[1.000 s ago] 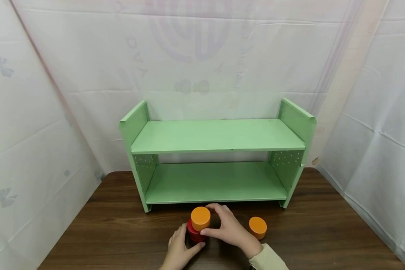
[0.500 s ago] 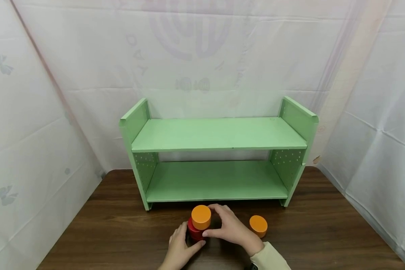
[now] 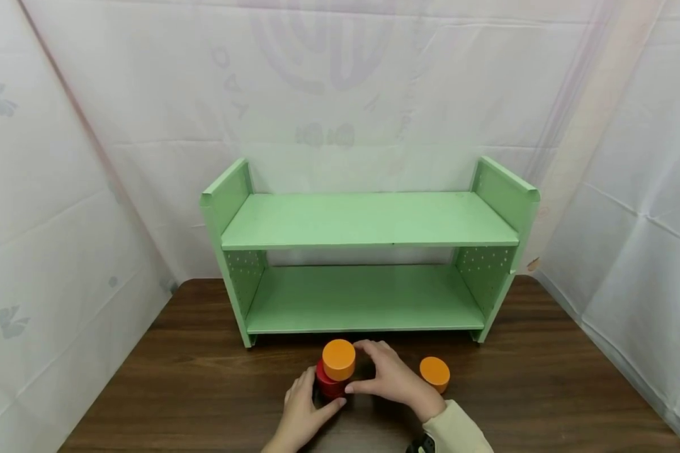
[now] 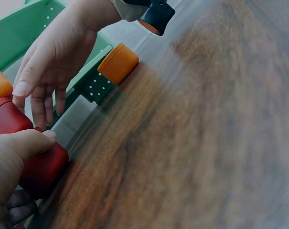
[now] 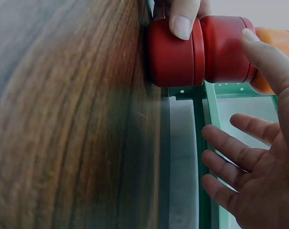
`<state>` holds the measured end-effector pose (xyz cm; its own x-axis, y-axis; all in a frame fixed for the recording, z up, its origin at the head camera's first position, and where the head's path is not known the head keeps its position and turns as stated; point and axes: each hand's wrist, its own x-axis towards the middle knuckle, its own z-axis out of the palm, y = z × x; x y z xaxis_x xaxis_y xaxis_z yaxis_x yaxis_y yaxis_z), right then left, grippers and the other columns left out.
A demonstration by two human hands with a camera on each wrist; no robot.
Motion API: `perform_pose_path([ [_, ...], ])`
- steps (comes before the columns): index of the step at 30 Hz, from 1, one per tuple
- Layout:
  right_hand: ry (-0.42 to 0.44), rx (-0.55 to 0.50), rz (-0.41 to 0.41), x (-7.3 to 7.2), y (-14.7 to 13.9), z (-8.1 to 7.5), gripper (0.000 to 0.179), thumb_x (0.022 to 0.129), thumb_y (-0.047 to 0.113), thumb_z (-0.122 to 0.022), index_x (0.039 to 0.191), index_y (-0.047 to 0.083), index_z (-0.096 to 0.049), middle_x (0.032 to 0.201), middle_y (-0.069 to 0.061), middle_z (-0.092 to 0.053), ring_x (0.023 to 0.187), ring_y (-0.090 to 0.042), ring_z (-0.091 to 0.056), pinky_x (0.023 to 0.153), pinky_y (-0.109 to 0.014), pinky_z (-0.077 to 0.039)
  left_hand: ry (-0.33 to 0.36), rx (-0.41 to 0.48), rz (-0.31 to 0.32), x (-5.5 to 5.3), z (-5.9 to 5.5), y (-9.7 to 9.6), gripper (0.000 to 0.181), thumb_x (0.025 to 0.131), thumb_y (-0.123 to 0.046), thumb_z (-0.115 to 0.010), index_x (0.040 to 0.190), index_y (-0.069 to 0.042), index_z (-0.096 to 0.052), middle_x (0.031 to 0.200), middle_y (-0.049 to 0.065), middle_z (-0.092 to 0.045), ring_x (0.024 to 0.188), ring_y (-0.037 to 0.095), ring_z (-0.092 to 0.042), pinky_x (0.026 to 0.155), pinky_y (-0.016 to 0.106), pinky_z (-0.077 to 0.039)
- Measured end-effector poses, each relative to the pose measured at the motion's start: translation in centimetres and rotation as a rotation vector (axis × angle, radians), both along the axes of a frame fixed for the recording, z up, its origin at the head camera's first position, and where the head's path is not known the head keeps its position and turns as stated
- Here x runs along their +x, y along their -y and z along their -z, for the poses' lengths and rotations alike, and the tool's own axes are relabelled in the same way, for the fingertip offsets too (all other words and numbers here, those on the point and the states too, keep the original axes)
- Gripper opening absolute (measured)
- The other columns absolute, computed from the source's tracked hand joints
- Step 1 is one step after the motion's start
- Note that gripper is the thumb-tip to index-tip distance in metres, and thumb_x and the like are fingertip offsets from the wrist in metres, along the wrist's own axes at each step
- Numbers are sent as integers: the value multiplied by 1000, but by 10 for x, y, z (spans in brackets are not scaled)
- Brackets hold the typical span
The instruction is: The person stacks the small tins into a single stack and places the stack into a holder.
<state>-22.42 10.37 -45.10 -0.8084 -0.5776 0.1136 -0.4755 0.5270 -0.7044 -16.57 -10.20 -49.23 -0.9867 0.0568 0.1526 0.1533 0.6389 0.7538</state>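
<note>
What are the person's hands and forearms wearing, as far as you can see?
The left hand and right hand are ungloved; no rings show. The right arm has a cream sleeve and a black wrist device; no left sleeve shows.

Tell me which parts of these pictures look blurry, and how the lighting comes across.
Head view: fairly even light, the green shelf clear, with dark shadow beneath it; left wrist view: the wooden tabletop goes soft and hazy across the right side; right wrist view: the tabletop is blurred at left, while the red container nearest it looks sharper.
</note>
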Motion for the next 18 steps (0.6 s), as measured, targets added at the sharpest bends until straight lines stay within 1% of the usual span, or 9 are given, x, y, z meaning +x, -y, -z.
perform_pose_path([
  [7,-36,38,23,-1,-3,-5,71,77,51,-74,130,9,-52,121,-6,-57,109,-25,-49,87,-46,-47,-1,8,5,1,-3,0,64,76,-42,-77,122,-6,-52,115,9,-59,109,32,-52,89,65,-32],
  [10,-57,50,28,-2,-6,-8,69,76,49,-75,128,9,-53,118,-6,-59,107,-24,-48,87,-46,-46,-1,9,3,1,-3,0,64,76,-41,-78,123,-6,-51,116,10,-59,109,32,-52,89,64,-33],
  [18,-109,76,30,-3,-14,-14,64,76,40,-79,125,7,-55,115,-6,-61,105,-24,-50,91,-50,-39,0,3,-3,1,-2,0,67,75,-42,-78,124,-5,-51,118,11,-59,110,32,-52,89,64,-33],
])
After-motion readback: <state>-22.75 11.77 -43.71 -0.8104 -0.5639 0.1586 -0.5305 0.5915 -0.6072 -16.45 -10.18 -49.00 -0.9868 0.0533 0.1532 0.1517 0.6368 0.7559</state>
